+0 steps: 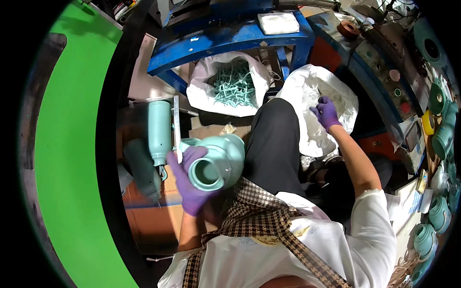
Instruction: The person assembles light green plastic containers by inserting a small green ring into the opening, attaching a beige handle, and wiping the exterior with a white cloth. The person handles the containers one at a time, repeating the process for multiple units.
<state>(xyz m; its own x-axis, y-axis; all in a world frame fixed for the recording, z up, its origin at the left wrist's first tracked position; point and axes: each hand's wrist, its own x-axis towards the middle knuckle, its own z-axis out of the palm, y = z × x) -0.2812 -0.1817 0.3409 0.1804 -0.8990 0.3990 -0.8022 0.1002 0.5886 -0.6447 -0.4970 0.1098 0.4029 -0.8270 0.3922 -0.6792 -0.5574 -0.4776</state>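
Note:
My left hand [186,180], in a purple glove, grips a pale teal hollow plastic vessel [229,161] with a wide round mouth and a handle-like part on its far side. The vessel is tilted, its mouth toward me, above my left thigh. My right hand [326,113], also purple-gloved, is over the white sack [343,93] at the right. Its fingers are curled; whatever they may hold is hidden. Whitish translucent pieces [322,91] lie inside this sack.
Another white sack [199,93] holds several thin teal plastic pieces [235,86], below a blue metal table [216,41]. Teal bottle-shaped parts [159,127] rest at my left beside a green conveyor belt [77,158]. More teal vessels [438,213] line the right edge.

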